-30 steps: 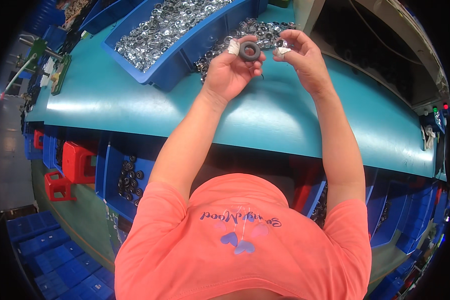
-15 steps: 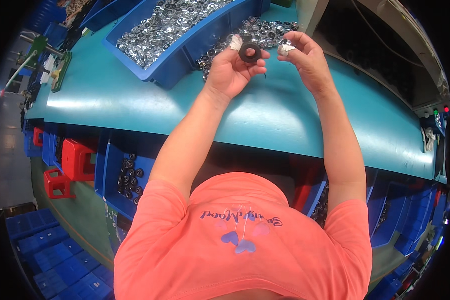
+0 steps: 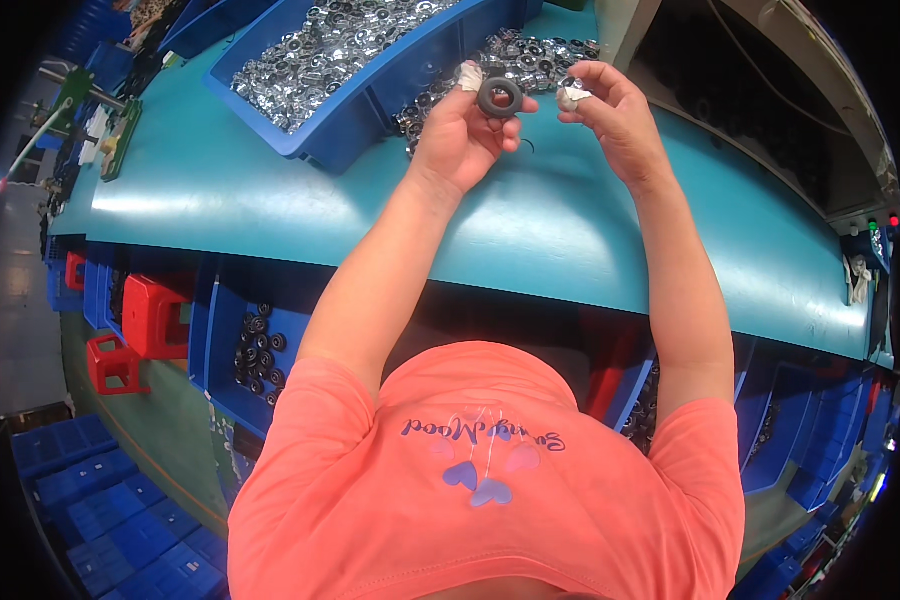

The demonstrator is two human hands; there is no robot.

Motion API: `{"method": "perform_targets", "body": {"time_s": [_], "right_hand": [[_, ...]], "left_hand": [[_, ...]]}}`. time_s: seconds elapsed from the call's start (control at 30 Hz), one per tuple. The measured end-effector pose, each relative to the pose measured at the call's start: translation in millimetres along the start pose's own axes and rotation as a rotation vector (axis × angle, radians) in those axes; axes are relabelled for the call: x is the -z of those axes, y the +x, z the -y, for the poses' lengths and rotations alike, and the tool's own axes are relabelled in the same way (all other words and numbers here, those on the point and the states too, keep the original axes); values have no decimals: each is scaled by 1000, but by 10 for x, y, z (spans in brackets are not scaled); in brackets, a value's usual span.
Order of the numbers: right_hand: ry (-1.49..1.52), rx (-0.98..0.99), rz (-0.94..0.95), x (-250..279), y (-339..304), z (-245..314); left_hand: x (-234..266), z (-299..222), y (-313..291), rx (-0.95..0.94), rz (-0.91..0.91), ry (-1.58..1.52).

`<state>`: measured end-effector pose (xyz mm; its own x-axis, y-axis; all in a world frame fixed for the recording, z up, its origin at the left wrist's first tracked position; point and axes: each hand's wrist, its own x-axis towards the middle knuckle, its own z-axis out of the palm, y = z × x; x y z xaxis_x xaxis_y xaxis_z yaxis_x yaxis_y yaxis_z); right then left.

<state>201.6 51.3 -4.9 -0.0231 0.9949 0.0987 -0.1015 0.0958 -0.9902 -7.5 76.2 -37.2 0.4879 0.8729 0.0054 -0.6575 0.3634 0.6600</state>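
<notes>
My left hand (image 3: 460, 140) grips a black rubber ring (image 3: 487, 104), shaped like a small tyre, between thumb and fingers; its hole faces up toward me. White wrapping covers the left thumb tip. To its right, my right hand (image 3: 620, 120) pinches a small shiny, clear or chromed piece (image 3: 574, 86) between a white-wrapped thumb and the fingers. The two hands are apart above the teal table (image 3: 370, 225). Just beyond them lies a loose heap of shiny small wheel-like parts (image 3: 540, 60), partly hidden by the left hand.
A blue bin (image 3: 340, 140) full of shiny parts stands at the far left of the hands. Green metal fixture (image 3: 120, 140) sits at the table's left end. A large pale-framed box (image 3: 630, 40) borders the right. Below the edge are blue bins (image 3: 232, 385) with black wheels and red stools (image 3: 155, 318).
The black ring has tilted slightly in my left hand, and the left fingers have shifted around it. My right hand stays nearly in place with its small piece.
</notes>
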Motion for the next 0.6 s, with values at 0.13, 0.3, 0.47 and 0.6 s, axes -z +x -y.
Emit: {"method": "perform_targets", "body": {"time_s": [0.13,0.3,0.47,0.6], "right_hand": [[-6,2,6,-9,-4,2],[8,9,17,-32,-12,10],[-10,23,38,-44,-15,10],[9,24,41,-57,-10,-22]], "left_hand": [[-4,-9,-7,8,2,-15],[-12,-13,-12,3,-9,-26],[-14,-11,-12,-8,1,-34],[7,0,0,-8,-9,-59]]}}
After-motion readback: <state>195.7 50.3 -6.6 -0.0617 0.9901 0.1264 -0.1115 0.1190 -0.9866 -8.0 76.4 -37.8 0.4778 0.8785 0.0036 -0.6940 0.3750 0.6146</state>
